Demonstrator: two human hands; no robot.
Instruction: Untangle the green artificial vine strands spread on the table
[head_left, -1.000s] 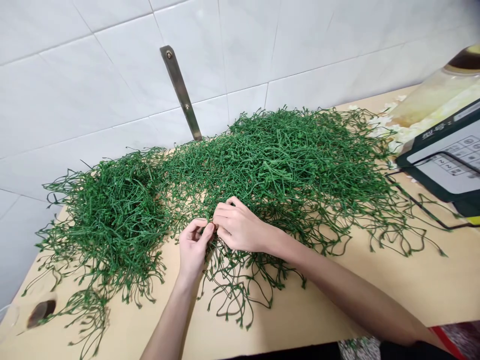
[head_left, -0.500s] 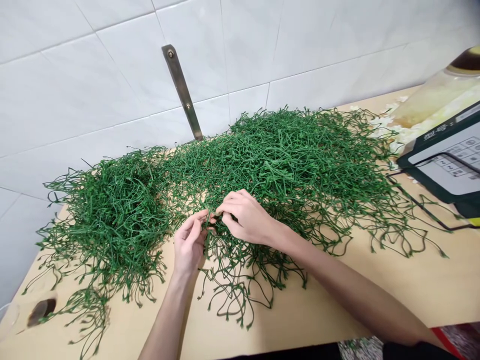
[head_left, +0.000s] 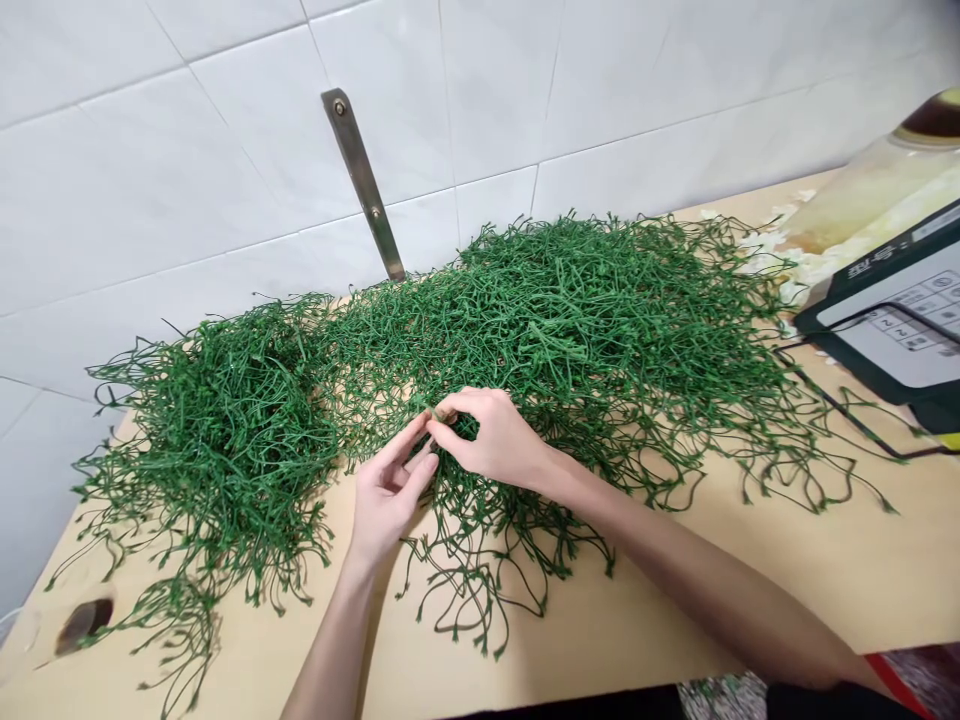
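In the middle of the table, both hands meet over green plastic stems with small budded ends. My right hand (head_left: 499, 437) pinches a green stem (head_left: 439, 412) between thumb and forefinger, and only a bit of it shows. Just to its left, my left hand (head_left: 388, 492) is half curled, its fingertips at the same spot against the right fingertips. What the left fingers grip is mostly hidden, but it appears to be the same stem. Behind and right of the hands spreads a wide heap of stems (head_left: 592, 300). A second, denser heap (head_left: 232, 430) lies to the left.
White tiled wall (head_left: 247, 150) rises behind the table (head_left: 675, 600), with a metal bracket (head_left: 365, 185) fixed to it. At right stand a dark box with a printed label (head_left: 915, 310) and a clear container (head_left: 862, 200), near white petals (head_left: 810, 270). A dark hole (head_left: 84, 625) is at front left.
My left hand has shifted slightly right and up, its thumb now lower and apart from its forefinger. My right fingers have closed into a rounder pinch. The heaps look the same.
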